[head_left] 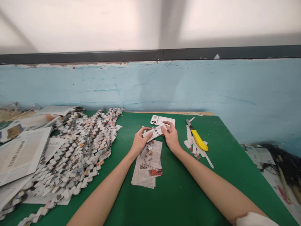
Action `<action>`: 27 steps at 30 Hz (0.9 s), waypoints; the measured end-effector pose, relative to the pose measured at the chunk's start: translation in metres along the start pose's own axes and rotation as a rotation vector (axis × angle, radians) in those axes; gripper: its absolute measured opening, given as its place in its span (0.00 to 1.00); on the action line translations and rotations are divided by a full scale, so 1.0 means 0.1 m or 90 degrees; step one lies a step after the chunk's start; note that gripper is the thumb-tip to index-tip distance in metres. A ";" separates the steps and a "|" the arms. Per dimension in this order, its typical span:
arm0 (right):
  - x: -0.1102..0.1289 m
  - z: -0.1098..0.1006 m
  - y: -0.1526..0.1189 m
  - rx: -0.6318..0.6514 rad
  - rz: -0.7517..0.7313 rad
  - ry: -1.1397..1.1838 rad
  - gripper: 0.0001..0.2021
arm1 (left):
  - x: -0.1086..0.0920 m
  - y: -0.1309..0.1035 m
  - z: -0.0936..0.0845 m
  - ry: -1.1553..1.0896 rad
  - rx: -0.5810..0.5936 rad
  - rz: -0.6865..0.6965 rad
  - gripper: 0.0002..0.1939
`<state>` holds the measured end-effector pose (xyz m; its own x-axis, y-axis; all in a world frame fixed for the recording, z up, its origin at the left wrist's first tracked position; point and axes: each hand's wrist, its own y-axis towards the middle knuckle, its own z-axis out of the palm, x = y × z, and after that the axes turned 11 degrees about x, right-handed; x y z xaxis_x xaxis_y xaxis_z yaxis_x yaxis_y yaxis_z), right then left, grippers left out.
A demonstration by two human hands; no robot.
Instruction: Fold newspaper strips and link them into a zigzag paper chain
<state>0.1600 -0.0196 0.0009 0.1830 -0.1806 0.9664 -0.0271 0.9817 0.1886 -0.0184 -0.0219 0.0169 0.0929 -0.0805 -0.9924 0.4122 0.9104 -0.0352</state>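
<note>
Faces a pale blue wall (94, 84) well beyond the left hand (139, 142) and the right hand (172, 136). Looks down on a green worktop (185, 194) spreading beneath both hands, with a far edge close to the wall and a slanting side edge well to the right of the right hand. Leaves room between the forearms, and again from the right hand out toward that side edge.

Has a broad heap of folded-paper chains (82, 153) left of the left hand, well apart from it. Shows, farther left of the left hand, large newspaper sheets (33, 144) printed with a column of Chinese characters too blurred to read.

Has a stack of cut newspaper pieces (143, 180) just nearer than the left hand, with print too small to read. Shows a yellow-handled knife (199, 140) right of the right hand, pointing away, among paper scraps (208, 160). Shows a white phone (154, 118) just beyond both hands, partly hidden by the right hand.

Has a short paper chain (148, 155) just below the left hand; cannot tell whether held. Grips a folded paper strip (153, 133) between both hands, pinched at each end under the thumbs, with bold Chinese characters, not surely legible.
</note>
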 end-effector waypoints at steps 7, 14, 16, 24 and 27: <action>0.00 0.01 0.00 -0.006 -0.013 -0.019 0.23 | 0.00 0.00 -0.01 0.002 -0.004 0.000 0.26; -0.01 0.01 -0.01 -0.005 -0.026 -0.018 0.23 | 0.01 0.00 -0.02 0.004 0.000 -0.003 0.26; -0.01 0.01 -0.01 -0.004 -0.026 -0.020 0.23 | 0.00 0.00 -0.03 0.002 0.003 -0.002 0.25; -0.03 0.02 -0.01 0.003 -0.040 -0.015 0.23 | -0.01 0.00 -0.02 -0.022 0.013 0.007 0.25; -0.02 0.02 -0.01 0.004 -0.036 -0.015 0.23 | -0.01 0.00 -0.02 -0.021 0.013 0.007 0.25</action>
<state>0.1573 -0.0203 -0.0005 0.1611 -0.2373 0.9580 -0.0242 0.9694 0.2442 -0.0200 -0.0209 0.0177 0.1268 -0.0846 -0.9883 0.4296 0.9028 -0.0222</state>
